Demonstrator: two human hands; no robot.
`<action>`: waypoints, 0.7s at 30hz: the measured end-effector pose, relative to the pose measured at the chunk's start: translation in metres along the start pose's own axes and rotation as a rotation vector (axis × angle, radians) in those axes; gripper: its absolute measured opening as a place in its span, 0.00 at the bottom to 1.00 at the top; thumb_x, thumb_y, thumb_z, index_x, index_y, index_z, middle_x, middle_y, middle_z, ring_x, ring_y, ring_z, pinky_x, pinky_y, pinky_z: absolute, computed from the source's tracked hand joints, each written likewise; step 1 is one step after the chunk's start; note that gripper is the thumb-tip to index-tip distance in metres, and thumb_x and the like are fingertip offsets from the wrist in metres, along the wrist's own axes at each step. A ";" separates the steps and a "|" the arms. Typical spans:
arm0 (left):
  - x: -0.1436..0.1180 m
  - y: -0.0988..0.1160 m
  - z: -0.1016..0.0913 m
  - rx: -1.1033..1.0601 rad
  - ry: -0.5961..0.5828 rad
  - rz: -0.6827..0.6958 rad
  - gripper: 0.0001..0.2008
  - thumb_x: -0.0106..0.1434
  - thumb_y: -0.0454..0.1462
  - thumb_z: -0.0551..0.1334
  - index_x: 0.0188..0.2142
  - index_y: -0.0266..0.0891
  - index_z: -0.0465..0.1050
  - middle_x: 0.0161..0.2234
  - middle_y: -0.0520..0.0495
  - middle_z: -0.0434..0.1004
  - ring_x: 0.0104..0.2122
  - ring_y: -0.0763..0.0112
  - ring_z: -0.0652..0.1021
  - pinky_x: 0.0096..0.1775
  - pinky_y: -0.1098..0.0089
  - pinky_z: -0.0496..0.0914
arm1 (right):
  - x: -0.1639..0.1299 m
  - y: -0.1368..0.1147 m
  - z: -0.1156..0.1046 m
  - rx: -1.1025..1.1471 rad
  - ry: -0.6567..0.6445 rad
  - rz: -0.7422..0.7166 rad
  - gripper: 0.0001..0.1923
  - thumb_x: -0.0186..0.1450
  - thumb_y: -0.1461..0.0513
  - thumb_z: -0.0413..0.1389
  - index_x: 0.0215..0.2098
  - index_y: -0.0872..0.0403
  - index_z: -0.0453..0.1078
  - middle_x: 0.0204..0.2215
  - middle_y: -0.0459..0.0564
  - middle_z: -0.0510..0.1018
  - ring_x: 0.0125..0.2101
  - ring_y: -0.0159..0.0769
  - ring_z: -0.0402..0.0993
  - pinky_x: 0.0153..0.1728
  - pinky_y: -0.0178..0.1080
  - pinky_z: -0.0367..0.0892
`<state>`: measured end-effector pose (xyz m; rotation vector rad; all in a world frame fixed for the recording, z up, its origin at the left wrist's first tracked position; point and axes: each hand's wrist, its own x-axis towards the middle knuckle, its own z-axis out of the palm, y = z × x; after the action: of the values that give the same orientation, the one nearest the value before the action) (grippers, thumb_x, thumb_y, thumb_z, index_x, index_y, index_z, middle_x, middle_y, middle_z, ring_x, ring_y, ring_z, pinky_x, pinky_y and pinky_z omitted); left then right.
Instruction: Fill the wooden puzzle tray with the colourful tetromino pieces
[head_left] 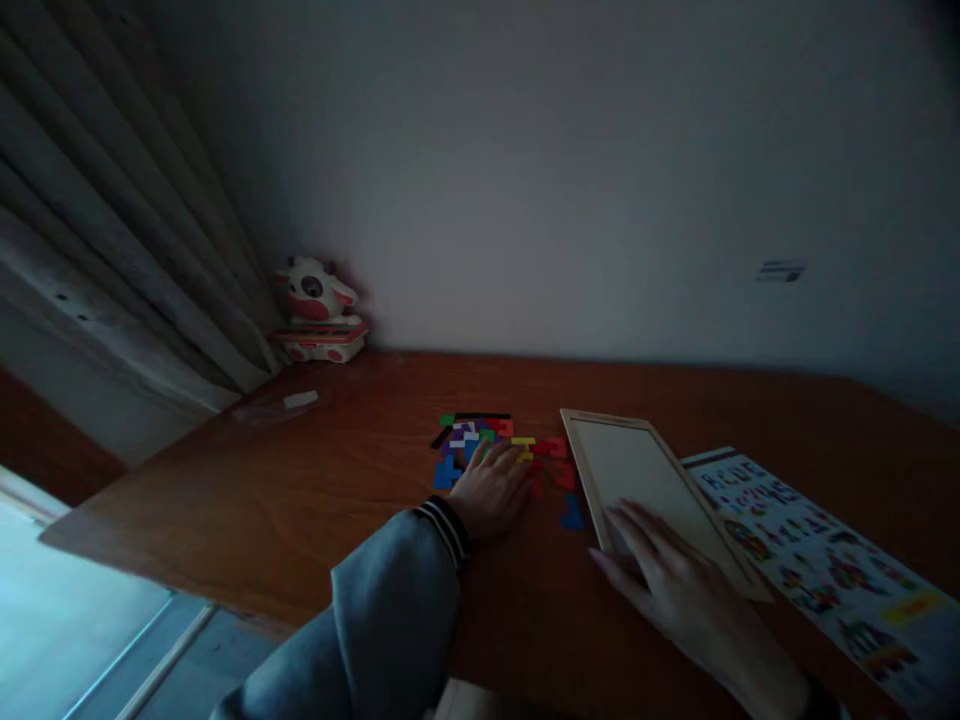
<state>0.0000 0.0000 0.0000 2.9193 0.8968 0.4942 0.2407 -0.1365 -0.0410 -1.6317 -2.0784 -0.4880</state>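
Head view, dim room: reddish-brown wooden tabletop against a plain grey wall, pleated curtain at left, a red-and-white cow-shaped toy in the far corner. Left hand, fingers spread flat and gripping nothing, rests on the near edge of a heap of small multicoloured block-shaped puzzle pieces; right hand, also open, lies palm-down on the near corner of an empty light wooden frame tray, which sits beside a printed colour pattern sheet. Risk, judged: a sweeping left hand could scatter loose pieces, and pressure on the tray's corner could skid it over the sheet.
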 end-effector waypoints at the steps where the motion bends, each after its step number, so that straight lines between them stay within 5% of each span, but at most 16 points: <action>1: 0.004 0.007 0.000 -0.008 0.005 0.012 0.20 0.74 0.42 0.46 0.59 0.41 0.66 0.63 0.41 0.64 0.62 0.55 0.64 0.64 0.47 0.53 | 0.001 0.002 -0.001 0.004 0.021 0.003 0.29 0.70 0.45 0.46 0.54 0.58 0.71 0.52 0.63 0.78 0.50 0.51 0.77 0.48 0.51 0.75; 6: 0.028 0.044 0.022 -0.059 -0.047 0.087 0.27 0.71 0.51 0.48 0.64 0.42 0.60 0.66 0.38 0.58 0.63 0.46 0.62 0.61 0.42 0.56 | 0.003 0.010 -0.011 0.011 0.073 0.002 0.27 0.71 0.48 0.46 0.58 0.58 0.67 0.53 0.61 0.77 0.51 0.49 0.76 0.48 0.48 0.75; 9: 0.034 0.045 0.033 -0.061 -0.057 0.081 0.28 0.71 0.52 0.48 0.65 0.43 0.59 0.66 0.37 0.56 0.64 0.45 0.60 0.61 0.41 0.55 | 0.003 0.013 -0.017 0.012 0.089 0.001 0.27 0.72 0.48 0.45 0.59 0.56 0.67 0.53 0.59 0.77 0.49 0.47 0.78 0.47 0.47 0.76; 21: 0.005 -0.044 0.012 -0.052 -0.058 -0.001 0.26 0.71 0.50 0.50 0.64 0.42 0.61 0.65 0.38 0.60 0.63 0.49 0.63 0.62 0.44 0.56 | 0.012 -0.029 0.010 -0.065 0.025 -0.021 0.24 0.69 0.46 0.49 0.47 0.55 0.74 0.46 0.60 0.81 0.43 0.50 0.79 0.45 0.51 0.74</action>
<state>-0.0165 0.0397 -0.0158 2.8708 0.8646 0.4243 0.2092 -0.1283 -0.0427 -1.6330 -2.0835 -0.5864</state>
